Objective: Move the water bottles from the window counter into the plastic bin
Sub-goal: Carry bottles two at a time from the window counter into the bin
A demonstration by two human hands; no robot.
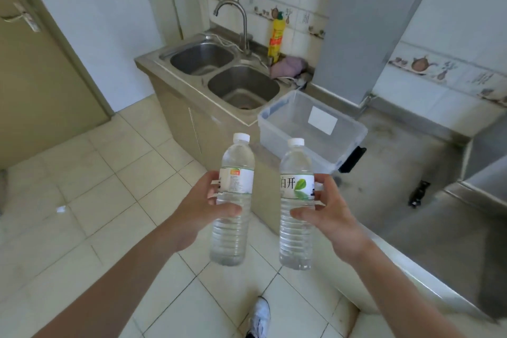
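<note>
- Altogether I counted two water bottles in view, one in each hand, both held upright over the tiled floor [115,173] and short of the bin.
- My left hand [201,210] had its grip wrapped round the left bottle [233,200], thumb across the front below the label, fingers behind.
- My right hand [330,212] had its grip closed the same way on the right bottle [297,203], thumb pressed to the clear ribbed body.
- Both bottles were clear ribbed plastic with white screw caps and white-and-green labels; the right label showed a green leaf.
- One plastic bin [312,129] sat beyond the bottles on the grey bench [397,145], just beside the sink; it was see-through, rectangular, with a white sticker on its far wall and a black latch at its near right end.
- One steel sink [225,74] with two basins and one curved tap [238,22] stood left of the bin.
- One yellow detergent bottle [275,38] and one pink cloth [286,66] lay behind the sink.
- One small black object [418,193] lay on the bench to the right; I could not tell what it was.
- One white shoe [259,318] showed at the bottom edge.
</note>
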